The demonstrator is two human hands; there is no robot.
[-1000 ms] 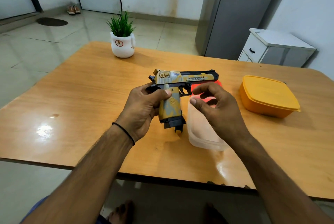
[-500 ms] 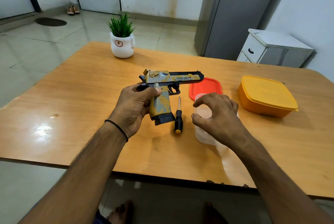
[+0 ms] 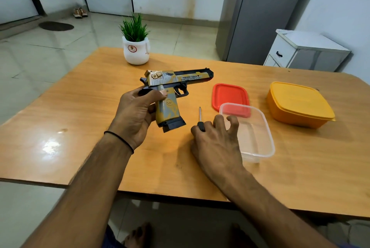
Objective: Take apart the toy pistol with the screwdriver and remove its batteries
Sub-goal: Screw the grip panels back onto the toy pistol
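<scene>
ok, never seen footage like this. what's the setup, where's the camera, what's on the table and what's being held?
There is no robot here. A person works with two bare hands, and the single picture comes from a wide-angle camera worn on the head, looking forward and down.

The left hand grips the yellow-and-grey camouflage toy pistol with a black slide by its handle and holds it above the wooden table.

The right hand is down on the table. Its fingers are at the black handle of the small metal-shafted screwdriver. Whether it has a real grip is unclear.

Also on the table:
- an open clear plastic container
- a flat red lid behind the container
- a closed orange plastic box
- a green plant in a white pot
</scene>
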